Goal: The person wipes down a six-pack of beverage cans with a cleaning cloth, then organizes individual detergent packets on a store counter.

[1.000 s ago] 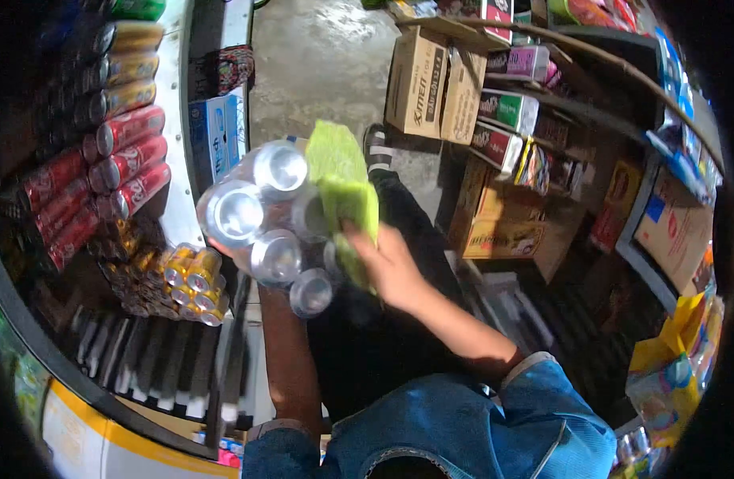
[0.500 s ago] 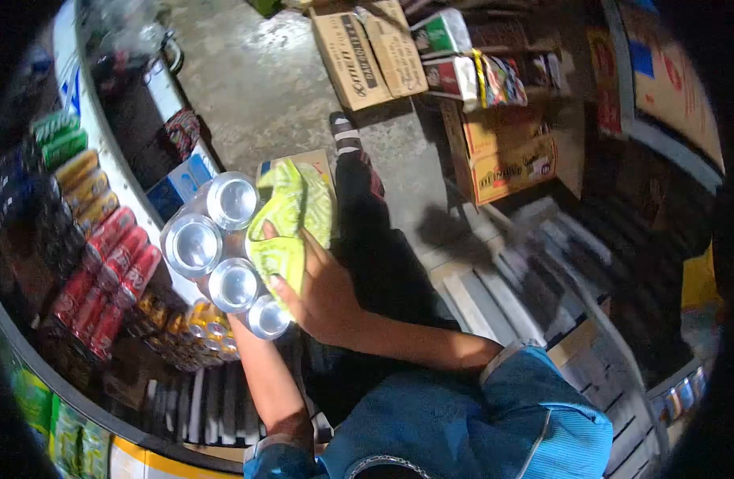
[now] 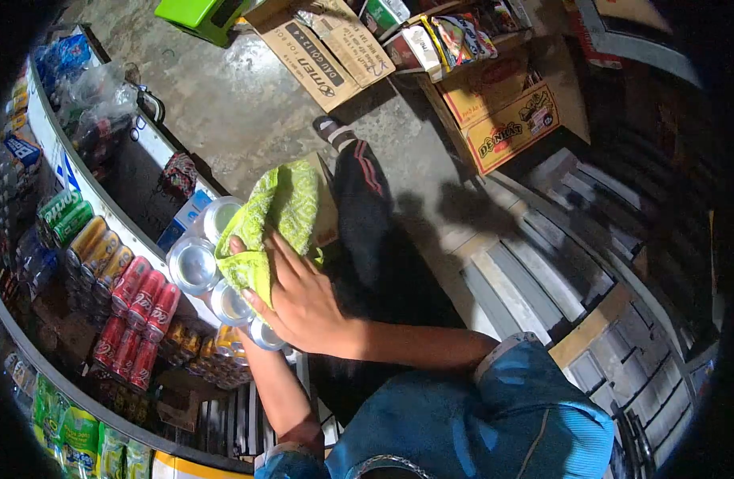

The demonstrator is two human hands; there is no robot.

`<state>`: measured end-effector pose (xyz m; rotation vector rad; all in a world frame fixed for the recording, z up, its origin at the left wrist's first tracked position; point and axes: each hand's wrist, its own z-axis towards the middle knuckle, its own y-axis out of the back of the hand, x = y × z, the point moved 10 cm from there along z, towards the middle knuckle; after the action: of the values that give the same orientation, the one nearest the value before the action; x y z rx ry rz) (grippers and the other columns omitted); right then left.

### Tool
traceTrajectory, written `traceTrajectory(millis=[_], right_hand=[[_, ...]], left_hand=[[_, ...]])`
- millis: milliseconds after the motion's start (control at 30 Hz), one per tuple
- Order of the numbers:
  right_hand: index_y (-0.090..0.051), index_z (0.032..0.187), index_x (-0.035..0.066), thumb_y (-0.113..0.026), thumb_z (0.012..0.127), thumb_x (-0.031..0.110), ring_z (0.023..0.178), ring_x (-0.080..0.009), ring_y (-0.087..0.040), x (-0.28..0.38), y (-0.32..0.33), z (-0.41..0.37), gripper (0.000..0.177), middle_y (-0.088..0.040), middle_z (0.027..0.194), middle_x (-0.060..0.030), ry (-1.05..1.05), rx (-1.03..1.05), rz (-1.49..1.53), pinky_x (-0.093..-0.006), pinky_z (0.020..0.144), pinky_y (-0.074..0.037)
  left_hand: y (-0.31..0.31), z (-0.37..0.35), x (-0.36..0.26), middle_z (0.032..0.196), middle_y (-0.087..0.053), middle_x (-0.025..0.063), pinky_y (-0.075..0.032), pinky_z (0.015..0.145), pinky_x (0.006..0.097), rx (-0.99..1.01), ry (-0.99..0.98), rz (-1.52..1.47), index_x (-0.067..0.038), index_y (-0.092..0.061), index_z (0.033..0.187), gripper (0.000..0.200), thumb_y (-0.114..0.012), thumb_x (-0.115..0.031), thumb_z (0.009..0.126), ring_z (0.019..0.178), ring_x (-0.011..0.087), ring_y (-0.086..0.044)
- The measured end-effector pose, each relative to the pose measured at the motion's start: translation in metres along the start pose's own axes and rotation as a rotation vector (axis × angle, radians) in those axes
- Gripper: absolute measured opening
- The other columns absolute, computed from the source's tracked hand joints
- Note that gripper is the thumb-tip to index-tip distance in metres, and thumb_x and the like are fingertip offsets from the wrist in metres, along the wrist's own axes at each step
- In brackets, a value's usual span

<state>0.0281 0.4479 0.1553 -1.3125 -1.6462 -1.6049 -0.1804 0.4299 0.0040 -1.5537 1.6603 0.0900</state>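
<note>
The right hand (image 3: 311, 313) has a green cloth (image 3: 291, 207) bunched between fingers and palm, probably so that it stays pressed to the silver cans (image 3: 194, 266). At least 4 can ends face up, which seems to leave them open to the cloth. The left forearm (image 3: 275, 383) reaches under the cans, likely as support; that hand's grip is hidden, so I cannot tell it. Red cans (image 3: 146, 297) sit left of the silver cans.

Your right hand (image 3: 307, 307) has its back up, fingers partly curled; your left forearm (image 3: 279, 387) reaches forward, its hand seemingly hidden.
</note>
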Motion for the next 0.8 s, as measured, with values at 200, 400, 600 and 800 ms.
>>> traceTrajectory(millis=[200, 400, 600, 800], right_hand=[[-0.054, 0.141, -0.011, -0.060, 0.104, 0.029, 0.142, -0.0509, -0.043, -0.011, -0.005, 0.015, 0.055, -0.045, 0.148, -0.0383, -0.022, 0.094, -0.020, -0.0522, 0.116, -0.038], [-0.050, 0.141, -0.016, -0.062, 0.102, 0.022, 0.139, -0.0557, -0.045, -0.011, -0.009, 0.019, 0.056, -0.045, 0.144, -0.0427, 0.072, 0.139, 0.025, -0.0548, 0.116, -0.039], [-0.044, 0.144, -0.017, -0.064, 0.100, 0.023, 0.140, -0.0538, -0.043, -0.012, -0.031, 0.022, 0.063, -0.041, 0.149, -0.0416, 0.018, 0.292, 0.003, -0.0542, 0.117, -0.038], [-0.045, 0.138, -0.024, -0.060, 0.103, 0.030, 0.145, -0.0503, -0.038, -0.004, -0.054, 0.024, 0.066, -0.038, 0.151, -0.0412, -0.090, 0.458, 0.061, -0.0502, 0.120, -0.036]], left_hand=[[0.000, 0.019, 0.003, 0.138, -0.063, 0.0172, -0.057, 0.099, 0.0420, -0.082, -0.066, -0.024, 0.003, -0.046, 0.150, 0.079, -0.070, -0.047, 0.094, 0.121, 0.0279, -0.065], [0.003, 0.036, 0.015, 0.138, -0.063, 0.0172, -0.057, 0.099, 0.0420, -0.179, -0.105, -0.080, 0.004, -0.047, 0.150, 0.078, -0.069, -0.047, 0.094, 0.120, 0.0279, -0.066], [0.008, 0.015, 0.024, 0.137, -0.063, 0.0172, -0.058, 0.099, 0.0421, -0.274, -0.182, -0.133, 0.004, -0.047, 0.149, 0.077, -0.068, -0.048, 0.095, 0.119, 0.0280, -0.066], [0.023, -0.016, 0.026, 0.137, -0.064, 0.0172, -0.058, 0.099, 0.0421, -0.389, -0.270, -0.164, 0.004, -0.047, 0.149, 0.077, -0.067, -0.048, 0.096, 0.118, 0.0280, -0.066]])
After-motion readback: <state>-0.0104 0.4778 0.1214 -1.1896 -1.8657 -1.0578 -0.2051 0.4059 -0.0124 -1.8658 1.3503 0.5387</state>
